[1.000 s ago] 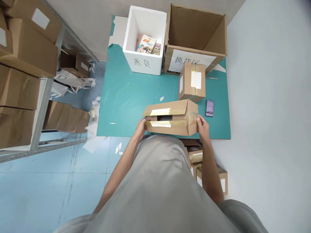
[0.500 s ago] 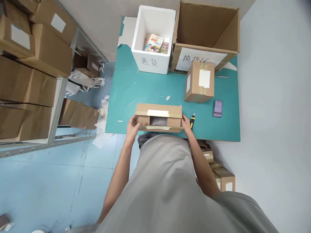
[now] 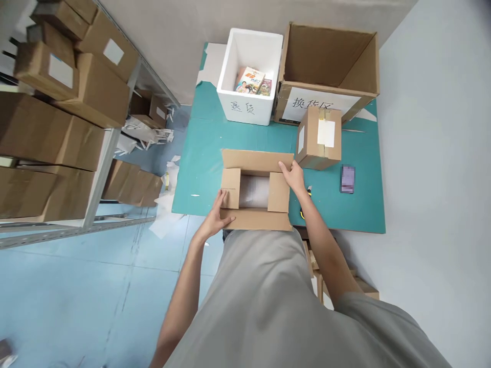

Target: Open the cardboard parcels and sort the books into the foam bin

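Has spread the two long flaps of the shallow, rectangular brown cardboard box [image 3: 230, 179] outward since the earlier frame, and has shifted the right hand [image 3: 293, 177] from the box's right end to its far flap. To the left, past the table edge, see the grey metal rack [image 3: 100, 179] stacked with brown cartons. On the teal-covered rectangular table [image 3: 203, 148], find open room left of the shallow box and a strip beyond it. At the far side, see the large, open-topped brown cardboard box [image 3: 322, 56] beside the white foam tub [image 3: 261, 115] with books [image 3: 251, 82] inside. Before the large one, note the small taped carton [image 3: 332, 148], close to the right hand. Lying at the near table edge, shows the shallow box with its near flap reaching over that edge. Grips the far flap's right corner with the right hand; rests the left hand [image 3: 215, 217] with fingers on the left end and thumb on the near flap. Farther right, see the flat purple-screened phone [image 3: 347, 179] and, partly hidden under the right forearm, the black-and-yellow cutter [image 3: 302, 215].
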Action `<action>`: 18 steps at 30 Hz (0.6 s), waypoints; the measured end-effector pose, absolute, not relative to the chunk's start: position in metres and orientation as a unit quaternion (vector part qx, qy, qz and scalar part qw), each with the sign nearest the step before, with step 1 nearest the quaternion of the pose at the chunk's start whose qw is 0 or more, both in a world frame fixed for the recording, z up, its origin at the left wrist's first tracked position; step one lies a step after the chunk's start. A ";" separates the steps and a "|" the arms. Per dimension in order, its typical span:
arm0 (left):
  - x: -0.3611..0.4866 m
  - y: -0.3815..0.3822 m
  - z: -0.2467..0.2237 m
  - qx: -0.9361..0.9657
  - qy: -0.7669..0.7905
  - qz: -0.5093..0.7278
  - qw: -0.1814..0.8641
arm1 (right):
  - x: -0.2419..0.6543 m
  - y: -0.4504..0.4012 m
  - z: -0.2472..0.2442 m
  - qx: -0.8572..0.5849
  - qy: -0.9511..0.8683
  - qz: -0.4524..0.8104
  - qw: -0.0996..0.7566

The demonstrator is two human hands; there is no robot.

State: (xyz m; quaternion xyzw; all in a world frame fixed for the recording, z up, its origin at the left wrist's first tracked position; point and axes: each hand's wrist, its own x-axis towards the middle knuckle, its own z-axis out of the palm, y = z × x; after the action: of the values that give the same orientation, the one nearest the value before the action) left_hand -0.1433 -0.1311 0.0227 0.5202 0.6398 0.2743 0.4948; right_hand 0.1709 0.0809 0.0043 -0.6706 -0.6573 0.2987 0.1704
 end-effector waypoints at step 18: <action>-0.042 -0.076 0.035 0.760 0.584 -0.017 0.283 | 0.089 0.006 0.045 -0.472 -0.839 0.238 -0.125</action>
State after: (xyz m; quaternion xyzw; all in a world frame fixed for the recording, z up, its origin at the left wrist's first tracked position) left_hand -0.0425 -0.0760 0.0354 0.7605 0.5841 -0.0174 0.2833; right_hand 0.0890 0.0056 0.0446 -0.4724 -0.8392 0.2384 -0.1252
